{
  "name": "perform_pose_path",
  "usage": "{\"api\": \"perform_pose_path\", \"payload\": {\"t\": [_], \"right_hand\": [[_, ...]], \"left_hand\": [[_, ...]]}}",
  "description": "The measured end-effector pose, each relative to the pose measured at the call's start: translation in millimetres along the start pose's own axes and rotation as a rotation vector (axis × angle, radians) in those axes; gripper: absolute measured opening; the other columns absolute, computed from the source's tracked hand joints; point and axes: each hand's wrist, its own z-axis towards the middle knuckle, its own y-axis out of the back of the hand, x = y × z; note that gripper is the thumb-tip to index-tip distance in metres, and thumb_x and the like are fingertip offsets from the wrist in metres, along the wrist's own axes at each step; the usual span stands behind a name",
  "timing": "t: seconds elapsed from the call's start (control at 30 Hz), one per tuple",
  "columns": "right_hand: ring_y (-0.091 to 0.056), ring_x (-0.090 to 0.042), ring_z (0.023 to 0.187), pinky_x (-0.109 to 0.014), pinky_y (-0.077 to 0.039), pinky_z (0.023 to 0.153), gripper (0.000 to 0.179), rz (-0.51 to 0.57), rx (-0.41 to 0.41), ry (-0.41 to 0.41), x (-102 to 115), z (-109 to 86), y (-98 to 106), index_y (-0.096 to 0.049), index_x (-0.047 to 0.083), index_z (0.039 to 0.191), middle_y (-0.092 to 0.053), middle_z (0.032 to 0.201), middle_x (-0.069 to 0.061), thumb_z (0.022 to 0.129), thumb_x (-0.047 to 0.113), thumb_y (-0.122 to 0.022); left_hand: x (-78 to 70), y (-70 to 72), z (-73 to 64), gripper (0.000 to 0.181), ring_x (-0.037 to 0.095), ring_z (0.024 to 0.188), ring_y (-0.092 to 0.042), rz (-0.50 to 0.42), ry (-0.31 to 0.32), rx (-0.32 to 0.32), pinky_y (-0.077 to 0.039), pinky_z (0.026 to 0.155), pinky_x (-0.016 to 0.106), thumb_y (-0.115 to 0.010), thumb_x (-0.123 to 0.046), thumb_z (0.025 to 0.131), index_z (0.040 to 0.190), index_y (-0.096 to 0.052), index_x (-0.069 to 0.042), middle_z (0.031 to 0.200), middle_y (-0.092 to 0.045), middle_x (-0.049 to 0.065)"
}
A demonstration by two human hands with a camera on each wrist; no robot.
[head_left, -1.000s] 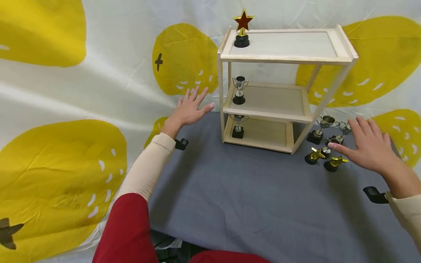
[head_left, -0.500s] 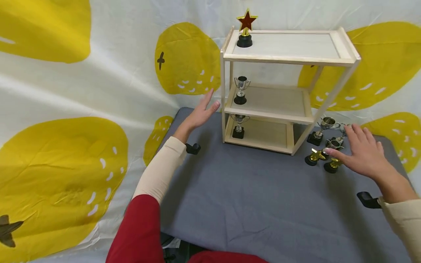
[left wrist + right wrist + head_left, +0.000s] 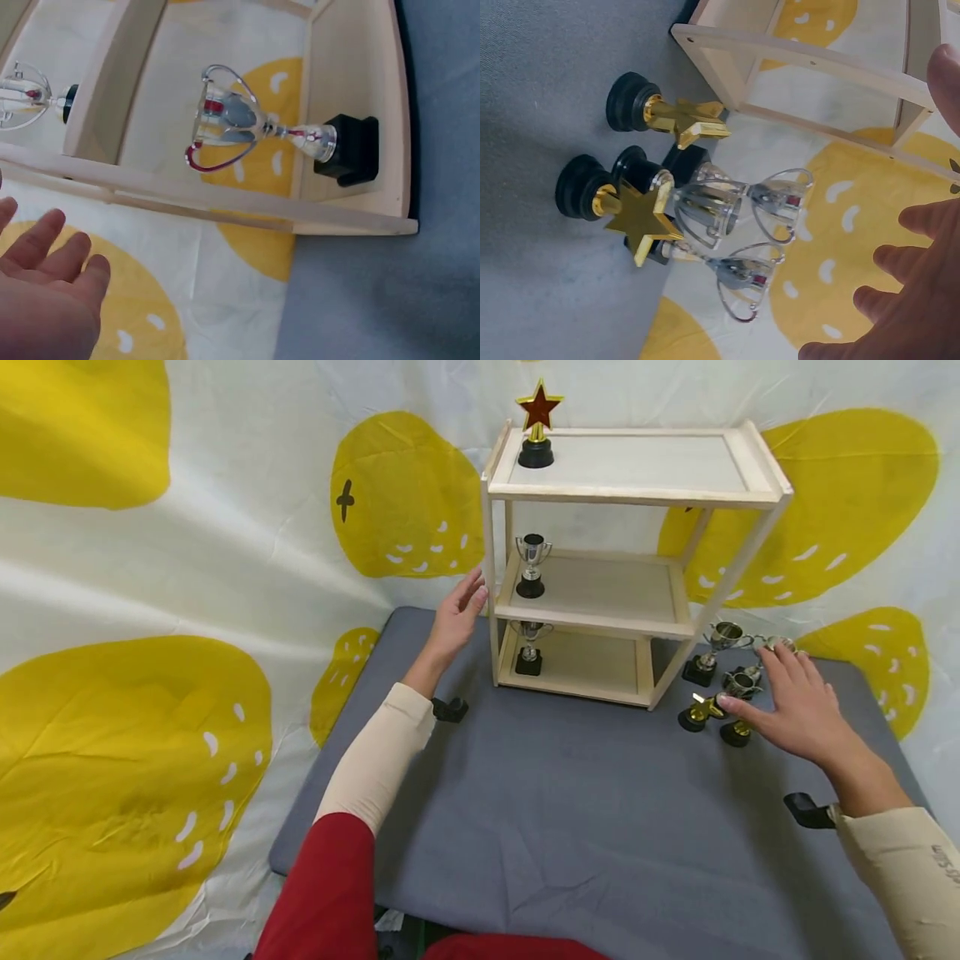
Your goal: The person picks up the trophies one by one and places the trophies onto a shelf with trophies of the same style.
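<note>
A yellow-patterned cloth (image 3: 225, 568) is hanging behind a grey table (image 3: 585, 827). The left hand (image 3: 452, 627), fingers slightly apart, is hovering beside a wooden rack (image 3: 637, 464) bearing three trophies (image 3: 532, 552); the right hand (image 3: 806, 714), fingers spread, is hovering near gold and silver trophies (image 3: 643, 217) standing together on the table's right side.

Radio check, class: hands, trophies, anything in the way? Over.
Left hand empty, beside wooden rack. Right hand empty, near unshelved silver cups. Rack holds one trophy per tier. Two gold star trophies stand in front of cups.
</note>
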Motion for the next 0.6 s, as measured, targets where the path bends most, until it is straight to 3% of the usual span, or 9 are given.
{"api": "perform_pose_path", "payload": {"t": [0.17,0.37,0.47,0.6], "right_hand": [[0.003,-0.063,0.153,-0.087,-0.003,0.117,0.099,0.072,-0.005,0.026,-6.6,-0.1,-7.1,-0.004,-0.006,0.165,0.005,0.17,-0.035,0.103,0.05,-0.058],[0.004,-0.062,0.154,-0.078,0.006,0.125,0.097,0.169,0.0,0.035,-13.3,-3.2,-11.7,-0.004,-0.008,0.164,0.002,0.169,-0.037,0.104,0.046,-0.058],[0.003,-0.062,0.154,-0.081,0.003,0.123,0.095,0.192,0.005,0.015,-18.2,-6.8,-13.2,-0.004,-0.008,0.164,0.002,0.169,-0.038,0.105,0.044,-0.058],[-0.002,-0.061,0.155,-0.082,-0.004,0.122,0.094,0.236,-0.006,-0.006,-21.0,-4.6,-15.4,-0.005,-0.005,0.165,-0.002,0.17,-0.036,0.105,0.045,-0.058]], "left_hand": [[4.0,-3.9,0.7,0.051,0.027,0.149,-0.046,-0.043,-0.035,-0.047,-0.042,0.126,0.038,-0.052,-0.022,0.111,0.16,-0.042,-0.01,0.162,-0.047,0.014],[6.9,-11.7,-0.6,0.044,0.035,0.137,-0.058,-0.095,-0.024,-0.06,-0.051,0.118,0.043,-0.056,-0.016,0.109,0.149,-0.054,0.004,0.147,-0.06,0.025],[9.0,-16.3,0.6,0.042,0.03,0.129,-0.063,-0.077,-0.01,-0.067,-0.055,0.113,0.04,-0.059,-0.017,0.107,0.142,-0.06,0.006,0.139,-0.065,0.027],[9.0,-18.7,6.0,0.039,0.018,0.114,-0.066,-0.05,-0.029,-0.125,-0.058,0.107,0.04,-0.063,-0.02,0.106,0.135,-0.066,0.005,0.13,-0.07,0.026]]}}
